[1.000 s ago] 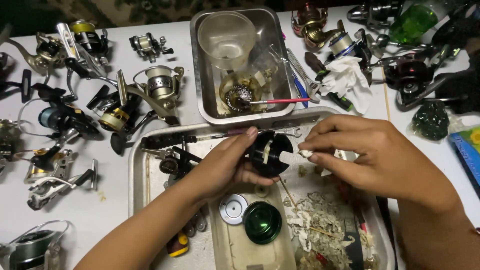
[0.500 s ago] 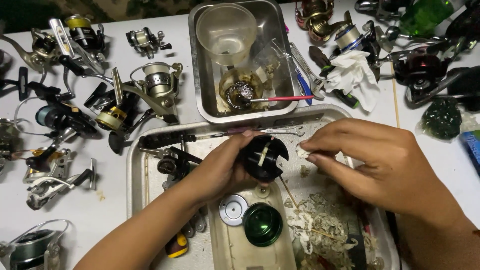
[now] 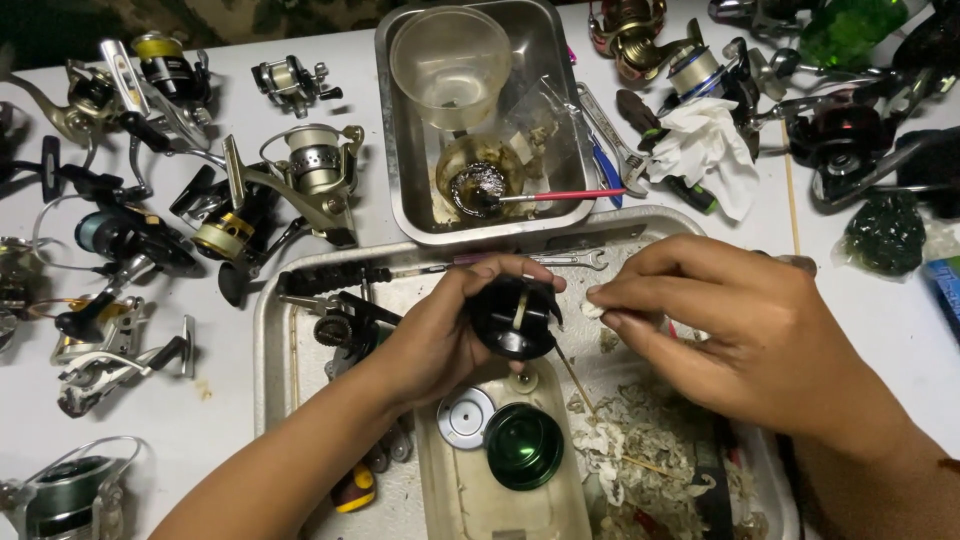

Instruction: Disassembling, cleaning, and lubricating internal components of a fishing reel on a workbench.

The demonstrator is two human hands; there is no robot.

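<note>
My left hand (image 3: 440, 330) grips a round black reel part (image 3: 513, 317) over a metal tray (image 3: 268, 330). My right hand (image 3: 720, 320) is just to its right, and its fingertips pinch a small white scrap (image 3: 594, 310) close to the part's edge. A thin wooden stick (image 3: 572, 375) slants down from the black part. Below the hands lie a green round cap (image 3: 524, 446) and a silver disc (image 3: 466, 417) in a pale plastic container (image 3: 450, 500). White scraps (image 3: 640, 450) are heaped under my right hand.
A deeper steel pan (image 3: 400, 150) behind holds a clear cup (image 3: 450, 55), a greasy bowl (image 3: 478, 180) and a red-handled brush (image 3: 560, 196). Several fishing reels (image 3: 300, 175) cover the table's left; more reels (image 3: 690, 70), a crumpled tissue (image 3: 705, 145) and a wrench (image 3: 570, 260) lie right.
My left hand has turned the black part slightly, and my right hand's fingertips have moved closer to its right edge with the white scrap.
</note>
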